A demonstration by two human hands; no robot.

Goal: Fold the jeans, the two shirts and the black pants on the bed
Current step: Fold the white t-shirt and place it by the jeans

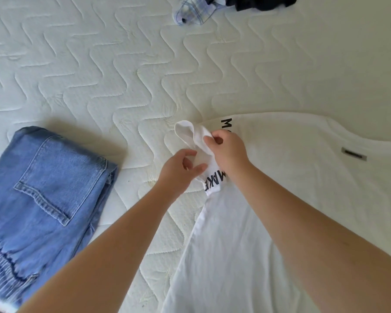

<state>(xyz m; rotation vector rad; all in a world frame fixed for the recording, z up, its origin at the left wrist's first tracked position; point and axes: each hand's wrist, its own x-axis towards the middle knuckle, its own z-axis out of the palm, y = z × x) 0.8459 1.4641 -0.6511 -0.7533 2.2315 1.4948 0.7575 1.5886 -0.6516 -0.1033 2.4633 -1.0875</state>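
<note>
The jeans (pixel 45 184) lie folded on the bed (pixel 99 75) at 8 o'clock: this item appears complete. The white shirt (pixel 303 188) lies spread at 4 o'clock, not yet folded. The right hand (pixel 226 150) pinches its sleeve (pixel 190 134); the left hand (pixel 181 168) holds the same sleeve lower down. The plaid shirt (pixel 192 12) and black pants (pixel 262 2) lie bunched at 12 o'clock, evidently pending.

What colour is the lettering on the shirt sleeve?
Black lettering on the white shirt, head view.
</note>
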